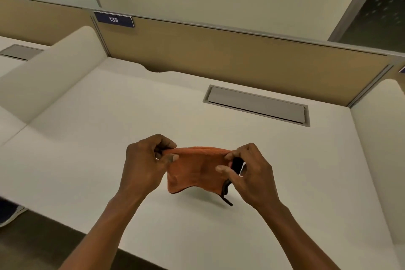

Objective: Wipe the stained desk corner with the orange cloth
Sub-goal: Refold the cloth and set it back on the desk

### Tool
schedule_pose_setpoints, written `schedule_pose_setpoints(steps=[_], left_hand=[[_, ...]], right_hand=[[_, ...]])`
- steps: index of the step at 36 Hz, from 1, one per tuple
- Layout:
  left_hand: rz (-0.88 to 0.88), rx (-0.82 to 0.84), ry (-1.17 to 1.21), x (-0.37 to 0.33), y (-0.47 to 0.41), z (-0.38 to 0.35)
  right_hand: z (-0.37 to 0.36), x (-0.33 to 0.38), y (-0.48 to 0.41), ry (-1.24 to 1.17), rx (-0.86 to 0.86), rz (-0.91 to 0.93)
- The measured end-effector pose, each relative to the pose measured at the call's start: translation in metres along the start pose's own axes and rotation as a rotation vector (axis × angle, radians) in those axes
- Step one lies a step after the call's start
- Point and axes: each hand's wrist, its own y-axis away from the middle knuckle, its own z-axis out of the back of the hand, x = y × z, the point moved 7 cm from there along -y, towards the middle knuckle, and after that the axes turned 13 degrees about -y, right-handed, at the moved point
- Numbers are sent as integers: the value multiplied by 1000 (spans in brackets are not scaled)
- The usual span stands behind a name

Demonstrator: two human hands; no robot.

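Note:
An orange cloth [195, 169] with dark edging hangs folded between both hands, just above the white desk [109, 116]. My left hand [144, 164] pinches its upper left corner. My right hand [247, 173] pinches the upper right corner and also has a small black object tucked under its fingers. The cloth's lower edge droops close to the desk near the front middle. No stain shows clearly on the desk surface from here.
A grey cable flap [256, 104] is set into the desk at the back right. A tan partition [219, 55] with a blue "139" sign [113, 19] closes the back. White side dividers [48, 72] stand left and right. The front edge runs below my forearms.

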Motion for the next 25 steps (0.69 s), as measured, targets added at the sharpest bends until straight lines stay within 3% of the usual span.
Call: schedule_pose_setpoints(steps=[9, 16, 25], left_hand=[[-141, 75, -97, 51, -133, 15], [-209, 164, -234, 75, -230, -27], [-310, 153, -383, 72, -298, -80]], right_hand=[[-78, -20, -101, 4, 29, -83], [-119, -66, -174, 84, 76, -192], [-142, -108, -229, 287, 115, -279]])
